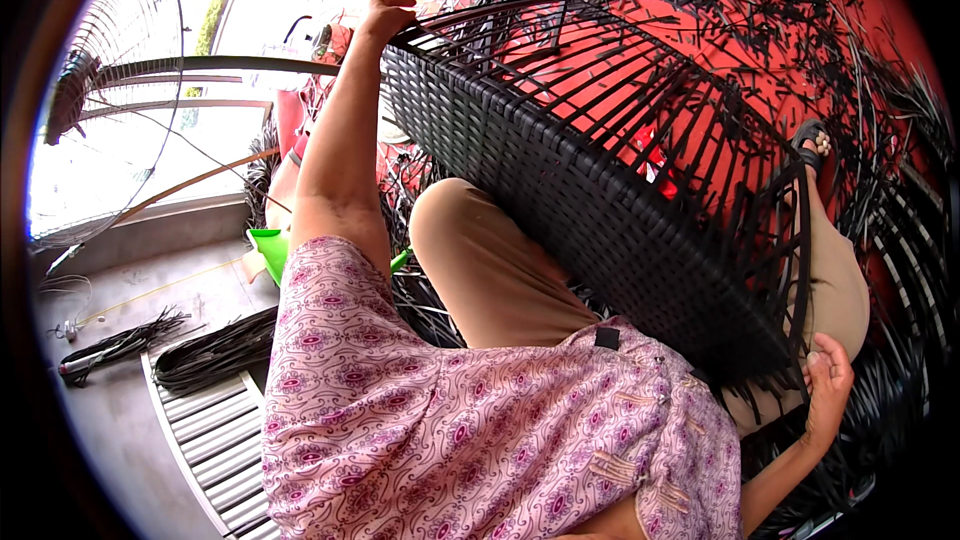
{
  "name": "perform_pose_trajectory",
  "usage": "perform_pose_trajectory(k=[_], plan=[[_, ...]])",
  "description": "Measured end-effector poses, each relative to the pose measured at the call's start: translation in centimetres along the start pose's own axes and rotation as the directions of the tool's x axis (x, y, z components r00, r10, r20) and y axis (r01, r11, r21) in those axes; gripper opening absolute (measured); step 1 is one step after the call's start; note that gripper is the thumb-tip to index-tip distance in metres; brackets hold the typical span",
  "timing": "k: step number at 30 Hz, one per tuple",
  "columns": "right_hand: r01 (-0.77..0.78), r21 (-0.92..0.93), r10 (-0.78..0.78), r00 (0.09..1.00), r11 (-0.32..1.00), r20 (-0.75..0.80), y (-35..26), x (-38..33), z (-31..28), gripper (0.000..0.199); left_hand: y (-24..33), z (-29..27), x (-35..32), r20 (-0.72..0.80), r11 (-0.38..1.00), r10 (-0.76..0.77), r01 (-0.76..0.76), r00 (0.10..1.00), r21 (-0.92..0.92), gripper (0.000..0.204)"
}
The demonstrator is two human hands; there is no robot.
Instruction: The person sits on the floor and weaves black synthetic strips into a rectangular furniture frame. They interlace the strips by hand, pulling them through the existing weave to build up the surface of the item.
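A large black woven wicker piece (560,175) leans diagonally across my lap and raised knee. Its long side is tightly woven, while the part beyond it shows open rows of black strips (620,80) on a frame. At its far left corner, my left hand (388,16) grips the edge with the arm stretched out. My right hand (828,380) is by the near right corner, fingers curled in close beside the frame's end. Whatever sits between those fingers is too small to make out.
Loose black strips (800,50) litter the red floor (600,55) and pile up at right. A standing fan (110,90) is at far left. A green dustpan-like object (268,252), a strip bundle (215,350) and a slatted grey panel (215,450) lie to my left.
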State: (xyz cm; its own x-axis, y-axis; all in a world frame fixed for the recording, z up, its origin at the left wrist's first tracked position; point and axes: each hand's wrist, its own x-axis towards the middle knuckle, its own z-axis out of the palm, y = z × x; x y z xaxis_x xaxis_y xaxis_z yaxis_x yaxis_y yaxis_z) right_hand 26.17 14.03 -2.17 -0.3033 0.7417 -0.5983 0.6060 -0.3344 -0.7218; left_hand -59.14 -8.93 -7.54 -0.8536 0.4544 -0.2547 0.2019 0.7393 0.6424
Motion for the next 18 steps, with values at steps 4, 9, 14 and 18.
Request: perform_pose_trajectory(k=[4, 9, 14, 18], plan=[[0.082, 0.2, -0.101, 0.991, 0.976, 0.088, 2.3, 1.0, 0.8, 0.041, -1.9, -1.9, -1.1, -0.099, 0.966, -0.013, -0.013, 0.995, -0.258, 0.028], [0.114, 0.298, -0.137, 0.989, 0.948, 0.057, 1.7, -0.3, 2.3, 0.055, -2.1, -3.7, -3.9, -0.235, 0.84, -0.111, -0.035, 0.966, -0.542, 0.03], [0.197, 0.317, -0.2, 0.98, 0.928, -0.024, 3.0, -1.1, 3.2, 0.045, -4.5, -2.4, -3.2, -0.31, 0.692, -0.215, -0.079, 0.926, -0.717, 0.033], [0.117, 0.153, -0.115, 0.993, 0.981, -0.017, 1.0, -1.0, 2.1, 0.035, -8.8, -4.5, -2.9, -0.282, 0.795, 0.07, -0.224, 0.957, -0.563, 0.018]])
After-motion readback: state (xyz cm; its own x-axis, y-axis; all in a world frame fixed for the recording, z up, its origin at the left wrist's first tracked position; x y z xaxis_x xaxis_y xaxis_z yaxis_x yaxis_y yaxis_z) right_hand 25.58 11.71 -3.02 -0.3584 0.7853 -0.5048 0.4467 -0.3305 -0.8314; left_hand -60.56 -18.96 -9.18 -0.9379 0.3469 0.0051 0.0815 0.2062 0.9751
